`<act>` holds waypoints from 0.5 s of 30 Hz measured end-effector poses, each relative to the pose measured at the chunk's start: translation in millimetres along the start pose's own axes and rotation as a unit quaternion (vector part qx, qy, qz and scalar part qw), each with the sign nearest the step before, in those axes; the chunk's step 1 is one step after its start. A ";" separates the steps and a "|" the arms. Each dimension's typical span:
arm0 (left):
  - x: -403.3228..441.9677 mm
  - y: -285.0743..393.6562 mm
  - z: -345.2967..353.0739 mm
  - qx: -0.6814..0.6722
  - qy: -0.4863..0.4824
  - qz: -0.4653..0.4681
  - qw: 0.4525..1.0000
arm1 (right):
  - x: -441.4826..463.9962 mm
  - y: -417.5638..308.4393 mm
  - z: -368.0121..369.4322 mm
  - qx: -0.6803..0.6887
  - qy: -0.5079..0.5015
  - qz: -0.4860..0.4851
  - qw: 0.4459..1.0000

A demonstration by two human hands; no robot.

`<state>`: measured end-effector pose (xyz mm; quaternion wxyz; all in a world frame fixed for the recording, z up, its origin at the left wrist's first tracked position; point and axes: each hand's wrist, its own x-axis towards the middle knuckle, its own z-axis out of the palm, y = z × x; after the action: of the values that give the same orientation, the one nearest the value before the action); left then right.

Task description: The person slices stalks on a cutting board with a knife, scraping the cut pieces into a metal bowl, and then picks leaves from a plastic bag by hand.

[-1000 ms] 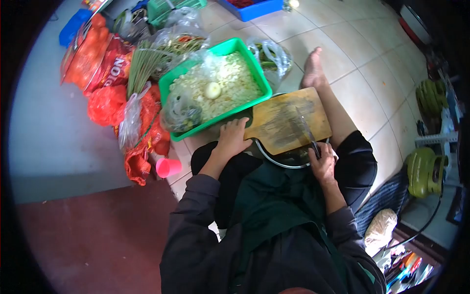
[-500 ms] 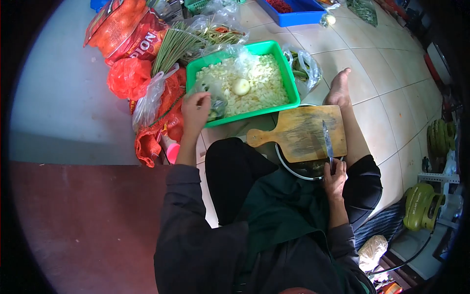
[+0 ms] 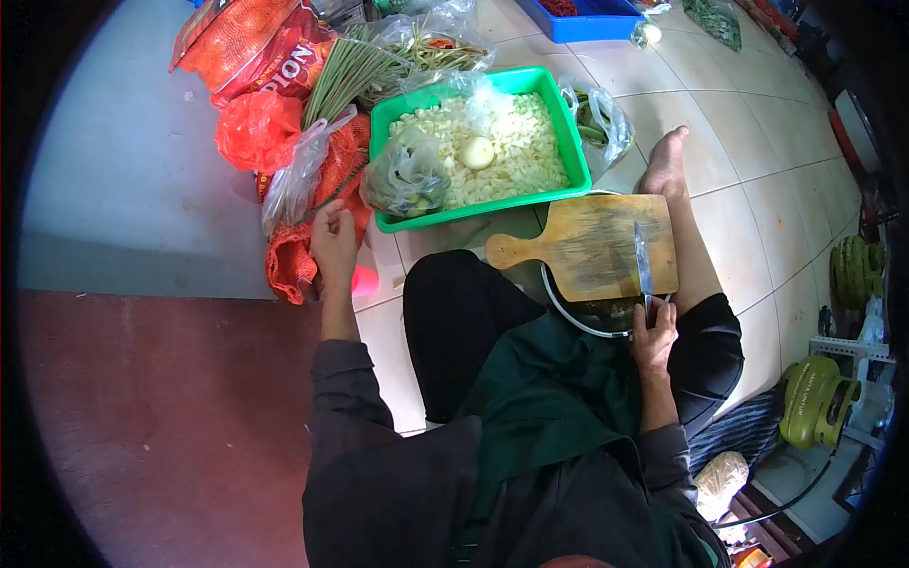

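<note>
Likely reach step: left hand (image 3: 334,248) half-curled by red net bag (image 3: 287,257), hold unclear, grasping needs fingers closed; right hand (image 3: 654,343) grips knife (image 3: 643,260).

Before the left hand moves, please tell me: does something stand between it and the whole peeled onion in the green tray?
Yes. The direct way from the left hand to the onion crosses the green tray's rim and the clear plastic bag in its near left corner. Nothing visible covers the onion's top.
</note>
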<state>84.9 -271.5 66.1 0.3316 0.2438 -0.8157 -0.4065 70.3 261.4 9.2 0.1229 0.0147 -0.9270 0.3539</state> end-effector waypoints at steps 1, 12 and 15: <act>-4.1 -1.1 4.6 -0.006 -0.025 0.000 1.000 | -0.2 0.3 -0.3 0.000 -0.002 0.002 1.000; -0.3 45.4 46.6 0.221 -0.082 0.268 0.934 | -1.5 -4.3 -3.0 0.006 -0.013 0.012 1.000; 7.1 51.6 53.6 0.280 -0.136 0.276 0.909 | -0.6 -7.1 -3.6 0.007 -0.016 0.008 1.000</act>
<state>34.0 -220.9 87.0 0.2350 0.0337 -0.9679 -0.0831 72.5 258.4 16.3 0.1049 0.0140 -0.9265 0.3611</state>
